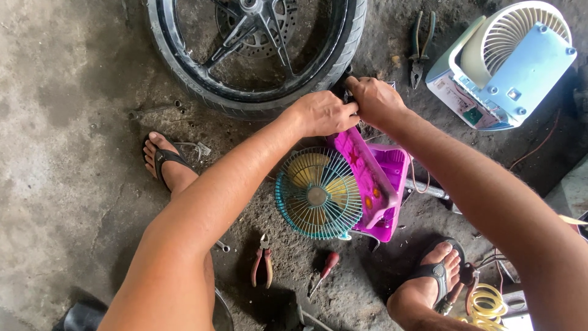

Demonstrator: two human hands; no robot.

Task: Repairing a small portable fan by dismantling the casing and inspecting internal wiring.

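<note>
Both hands: left hand (321,113), right hand (373,98) gripping pink fan casing (376,175) top edge.

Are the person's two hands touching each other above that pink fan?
Touching. The head view shows the left hand pressed against the right hand, fingers meeting with no gap, just above the pink fan housing.

Both forearms bare, no sleeves, watch or gloves. Black thong sandal on left foot (164,160); matching black sandal on right foot (436,270).
</note>
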